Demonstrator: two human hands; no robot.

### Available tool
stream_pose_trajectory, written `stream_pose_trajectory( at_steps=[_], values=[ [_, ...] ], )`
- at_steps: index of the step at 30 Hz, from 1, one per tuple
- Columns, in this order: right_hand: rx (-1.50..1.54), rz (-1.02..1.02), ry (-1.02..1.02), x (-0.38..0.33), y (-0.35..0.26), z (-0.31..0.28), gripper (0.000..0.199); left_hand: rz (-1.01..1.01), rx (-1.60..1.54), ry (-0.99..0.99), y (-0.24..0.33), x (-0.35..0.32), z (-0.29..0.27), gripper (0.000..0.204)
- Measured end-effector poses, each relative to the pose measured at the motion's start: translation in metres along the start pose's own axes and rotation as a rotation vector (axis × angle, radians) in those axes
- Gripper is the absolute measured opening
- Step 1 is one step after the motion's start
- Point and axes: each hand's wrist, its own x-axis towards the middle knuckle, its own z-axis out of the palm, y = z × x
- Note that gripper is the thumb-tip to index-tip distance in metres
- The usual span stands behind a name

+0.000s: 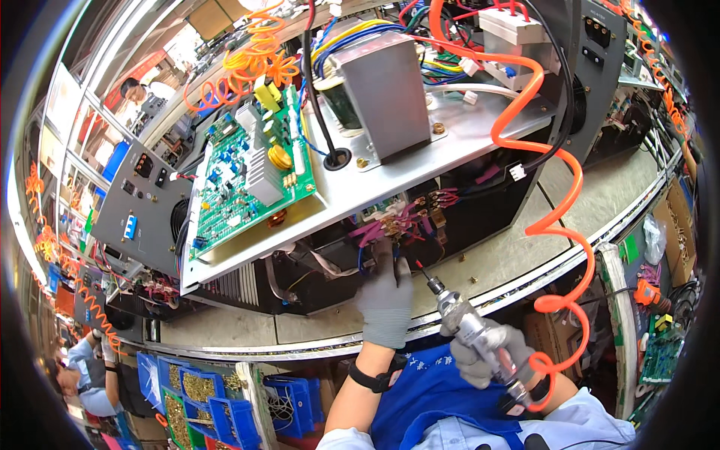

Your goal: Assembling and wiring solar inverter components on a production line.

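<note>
My left hand (384, 300), in a grey glove, reaches up under the metal shelf of an open equipment chassis (442, 187). Its fingers are drawn together at a cluster of pink-sleeved wires (390, 225); what they pinch is hidden in shadow. In my gloved right hand (487, 352) is a silver pneumatic screwdriver (469, 321), tilted up and left. Its red-tipped bit (421, 264) points toward the wires, a short way right of my left fingers and apart from them. An orange coiled air hose (559, 231) joins the screwdriver's rear end.
On the shelf sit a green circuit board (244, 180) and a large metal-cased transformer (386, 90). Blue bins (199, 386) of small brass-coloured parts stand lower left. A metal rail (300, 349) edges the bench. Another person (90, 375) is at far left, another (139, 94) behind.
</note>
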Motion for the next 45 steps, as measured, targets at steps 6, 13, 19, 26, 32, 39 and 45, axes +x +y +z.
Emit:
stream_pose_trajectory(
  at_steps=[6,13,19,26,32,39,45],
  values=[
    [-0.361,-0.102,0.175,0.01,0.026,0.027,0.063,0.093,0.148,-0.059,-0.01,0.0,0.008,0.047],
    [-0.385,-0.104,0.247,0.014,0.032,0.031,0.06,0.215,0.177,-0.022,-0.017,-0.003,0.015,0.047],
    [-0.417,-0.122,0.297,0.015,0.029,0.035,0.052,0.199,0.215,-0.188,-0.026,-0.003,0.022,0.063],
    [-0.46,-0.15,0.268,0.016,0.026,0.036,0.034,0.204,0.224,-0.067,-0.026,-0.003,0.026,0.052],
    [-0.471,-0.142,0.29,0.016,0.026,0.034,0.042,0.193,0.192,-0.035,-0.025,-0.001,0.026,0.054],
    [-0.589,-0.046,0.302,-0.001,0.025,0.033,0.06,0.06,0.114,-0.173,-0.016,-0.01,0.007,0.059],
    [-0.561,-0.314,0.645,-0.093,0.022,0.037,0.054,0.086,-0.37,-0.086,-0.04,-0.076,-0.031,0.054]
  ],
)
